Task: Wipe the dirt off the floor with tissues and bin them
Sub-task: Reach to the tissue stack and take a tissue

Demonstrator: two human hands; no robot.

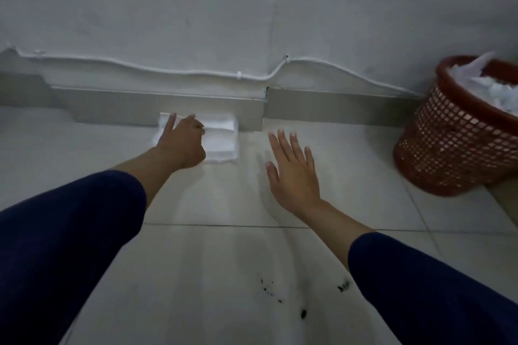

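Note:
A stack of white tissues (220, 138) lies on the tiled floor against the skirting. My left hand (182, 141) rests on its left part, thumb and a finger pinching the top sheet. My right hand (293, 169) hovers open, fingers spread, over the floor to the right of the stack, holding nothing. Dark specks of dirt (270, 288) lie scattered on the tile near me, with more dirt specks (343, 286) beside my right sleeve. A red plastic mesh bin (448, 143) stands at the far right, filled with crumpled white tissues (487, 87).
A grey skirting board (322, 105) runs along the base of the white wall, and a white cable (182, 73) is clipped above it. Pale floor tiles (210, 260) stretch between me and the wall.

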